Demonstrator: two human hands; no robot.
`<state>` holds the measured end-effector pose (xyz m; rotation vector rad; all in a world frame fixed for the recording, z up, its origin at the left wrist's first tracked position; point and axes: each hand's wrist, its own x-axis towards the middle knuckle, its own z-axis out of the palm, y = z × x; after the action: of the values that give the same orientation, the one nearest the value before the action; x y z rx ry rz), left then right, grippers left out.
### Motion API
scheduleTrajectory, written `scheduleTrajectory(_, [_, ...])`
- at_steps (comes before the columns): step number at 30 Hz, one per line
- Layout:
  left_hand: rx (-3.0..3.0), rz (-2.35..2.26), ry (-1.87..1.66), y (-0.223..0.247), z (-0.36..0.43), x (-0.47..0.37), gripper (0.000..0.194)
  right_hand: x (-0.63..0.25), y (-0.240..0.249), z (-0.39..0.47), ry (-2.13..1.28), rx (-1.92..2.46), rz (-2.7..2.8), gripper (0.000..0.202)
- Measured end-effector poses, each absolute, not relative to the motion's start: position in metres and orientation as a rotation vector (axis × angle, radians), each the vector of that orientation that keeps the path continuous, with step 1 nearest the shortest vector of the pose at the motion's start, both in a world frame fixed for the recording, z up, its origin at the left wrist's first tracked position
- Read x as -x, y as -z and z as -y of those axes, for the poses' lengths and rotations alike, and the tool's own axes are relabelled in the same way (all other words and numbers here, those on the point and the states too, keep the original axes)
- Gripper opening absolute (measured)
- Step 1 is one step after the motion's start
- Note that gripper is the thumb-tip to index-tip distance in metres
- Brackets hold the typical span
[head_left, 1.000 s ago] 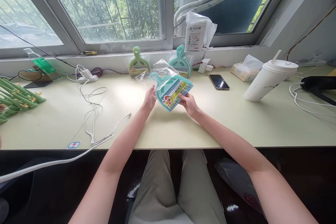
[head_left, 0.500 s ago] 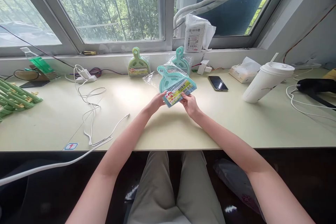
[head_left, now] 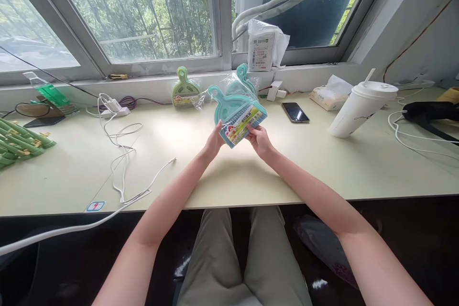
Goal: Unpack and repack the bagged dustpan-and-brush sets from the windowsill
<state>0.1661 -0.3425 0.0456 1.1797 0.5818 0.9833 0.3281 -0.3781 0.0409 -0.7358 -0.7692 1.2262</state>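
Observation:
Both my hands hold a teal dustpan set (head_left: 234, 112) in clear plastic wrap, tilted above the desk, its handle toward the upper left. My left hand (head_left: 215, 141) grips its lower left edge. At the lower right edge, my right hand (head_left: 260, 140) has its thumb over the printed label. Behind it, another teal dustpan set (head_left: 243, 76) leans against the window ledge, partly hidden by the held one. A green dustpan set (head_left: 185, 90) stands against the ledge further left.
On the desk (head_left: 322, 167) are a phone (head_left: 295, 112), a tissue pack (head_left: 330, 93), a white cup (head_left: 362, 107), white cables (head_left: 124, 162) and green stalks (head_left: 23, 141). A wrapped box (head_left: 263, 48) sits on the ledge, and a bottle (head_left: 52, 92) leans at the left.
The view has shifted slightly. The held teal set has turned a little, and my left hand looks more upright along its edge. Both hands still hold it.

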Motion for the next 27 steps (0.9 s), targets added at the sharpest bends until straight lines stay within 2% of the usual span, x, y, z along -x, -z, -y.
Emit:
scheduleTrajectory(7, [-1.278,-0.478,-0.639,-0.04,0.342,-0.166,0.06,-0.333,-0.038,0.372,-1.164,0.716,0.699,0.009])
scheduleTrajectory(14, [-1.266,-0.524,-0.98,-0.036,0.34,-0.168,0.056,-0.329,-0.035,0.373,-1.19,0.727,0.676,0.006])
scheduleTrajectory(21, [-1.234,-0.635,-0.954,-0.03,0.344,-0.172,0.053,-0.326,-0.028,0.373,-1.186,0.741,0.637,0.008])
scheduleTrajectory(27, [-1.262,-0.716,-1.005,-0.03,0.342,-0.171,0.052,-0.338,-0.034,0.369,-1.273,0.968,0.638,0.008])
